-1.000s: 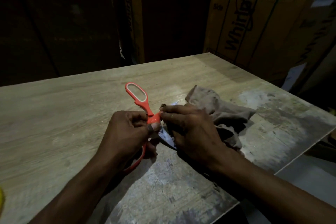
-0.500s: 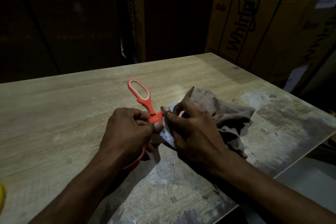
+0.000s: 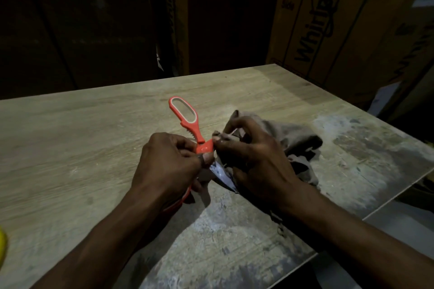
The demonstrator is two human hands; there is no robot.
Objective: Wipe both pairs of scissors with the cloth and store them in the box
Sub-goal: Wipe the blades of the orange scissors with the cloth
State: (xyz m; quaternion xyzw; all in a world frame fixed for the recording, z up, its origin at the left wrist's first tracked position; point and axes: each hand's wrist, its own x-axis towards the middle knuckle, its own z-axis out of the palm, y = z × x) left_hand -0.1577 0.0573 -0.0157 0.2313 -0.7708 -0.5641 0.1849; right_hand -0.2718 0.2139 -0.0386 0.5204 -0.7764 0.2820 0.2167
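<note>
The left hand [image 3: 169, 166] gripped the open scissors [image 3: 187, 122] at the joint and the right hand [image 3: 253, 159] pinched the cloth [image 3: 296, 138] on the blade, so a slip of the cloth could have cut a finger.

Head cam, down, close over hands [image 3: 211, 162]

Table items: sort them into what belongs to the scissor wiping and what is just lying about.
Job:
orange scissors, gripped by the left hand
cloth, held by the right hand

Lying about:
yellow object at the table edge
cardboard carton behind
</note>
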